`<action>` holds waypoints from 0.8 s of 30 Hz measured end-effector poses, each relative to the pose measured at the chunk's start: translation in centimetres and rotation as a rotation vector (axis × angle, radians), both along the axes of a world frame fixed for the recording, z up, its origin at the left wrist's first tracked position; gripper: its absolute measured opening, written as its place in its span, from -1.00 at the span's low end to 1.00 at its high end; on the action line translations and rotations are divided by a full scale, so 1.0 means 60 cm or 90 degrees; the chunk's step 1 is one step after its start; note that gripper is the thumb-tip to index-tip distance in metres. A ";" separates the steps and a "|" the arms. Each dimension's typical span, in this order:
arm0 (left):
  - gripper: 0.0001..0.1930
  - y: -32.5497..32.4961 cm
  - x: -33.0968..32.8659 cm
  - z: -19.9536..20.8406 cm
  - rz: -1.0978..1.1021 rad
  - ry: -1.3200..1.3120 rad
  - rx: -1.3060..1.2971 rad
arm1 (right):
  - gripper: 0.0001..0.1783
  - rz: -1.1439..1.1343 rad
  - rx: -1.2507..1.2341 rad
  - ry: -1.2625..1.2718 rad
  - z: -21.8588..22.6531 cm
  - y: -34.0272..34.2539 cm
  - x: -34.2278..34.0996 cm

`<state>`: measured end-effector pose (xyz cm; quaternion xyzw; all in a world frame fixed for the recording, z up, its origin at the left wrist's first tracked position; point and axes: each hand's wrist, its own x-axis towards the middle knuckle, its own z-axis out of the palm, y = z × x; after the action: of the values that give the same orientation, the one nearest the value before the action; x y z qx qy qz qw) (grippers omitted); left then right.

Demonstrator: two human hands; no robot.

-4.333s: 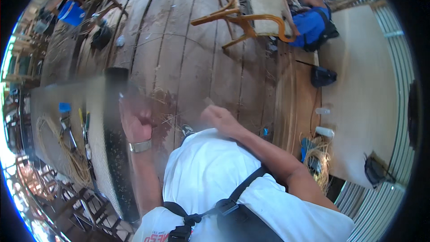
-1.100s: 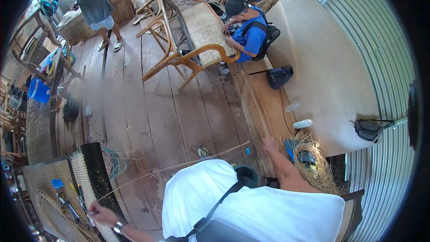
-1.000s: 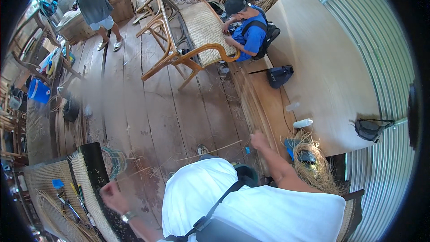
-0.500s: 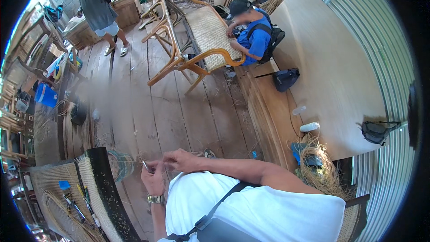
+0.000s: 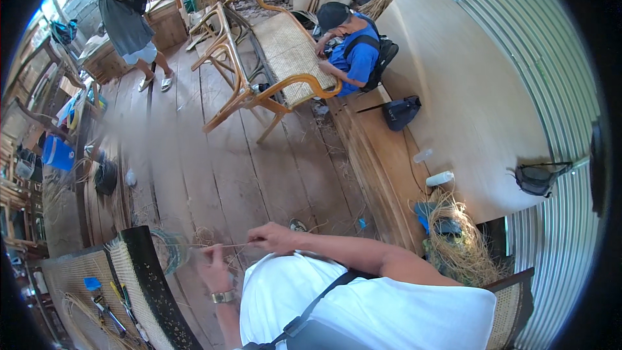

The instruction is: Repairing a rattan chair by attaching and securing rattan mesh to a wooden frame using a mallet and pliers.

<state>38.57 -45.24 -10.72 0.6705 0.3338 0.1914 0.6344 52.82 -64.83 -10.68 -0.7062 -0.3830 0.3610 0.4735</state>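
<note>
A thin cane strand (image 5: 237,245) is stretched between my two hands at the lower middle. My right hand (image 5: 273,238) pinches its right end, the fingers closed. My left hand (image 5: 216,272), somewhat blurred and with a metal watch on the wrist, has the strand running between its thumb and fingertips. The strand carries on left toward a dark-framed woven cane panel (image 5: 152,279). On that panel lie screwdriver-like tools (image 5: 109,314), a coil of cane strands (image 5: 76,308) and a small blue piece (image 5: 92,283).
A person in blue (image 5: 359,58) works at a rattan bench (image 5: 285,52); another person (image 5: 126,19) stands at the far left. On the right are a plywood sheet (image 5: 479,110), a white bottle (image 5: 440,179) and a heap of cane (image 5: 463,240). A blue bucket (image 5: 58,153) stands left.
My hands have moved apart, the right one to the right, and the strand between them now shows taut. The small shiny metal piece at my left hand no longer shows. The view has shifted slightly.
</note>
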 end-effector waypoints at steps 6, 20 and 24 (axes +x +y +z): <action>-0.90 0.179 -0.067 0.063 0.298 0.068 0.341 | -0.71 -0.148 -0.272 -0.099 -0.156 -0.307 0.065; -0.88 0.154 -0.258 0.134 0.686 0.143 0.309 | -0.63 -0.094 -0.728 -0.337 -0.238 -0.496 0.182; -0.88 0.058 -0.374 0.159 0.798 0.133 0.269 | -0.55 -0.097 -0.704 -0.472 -0.143 -0.300 0.284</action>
<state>16.14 -41.79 -1.17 0.4745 0.6754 0.5188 0.2227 69.88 -82.83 -19.24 -0.9472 -0.2282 0.2035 -0.0969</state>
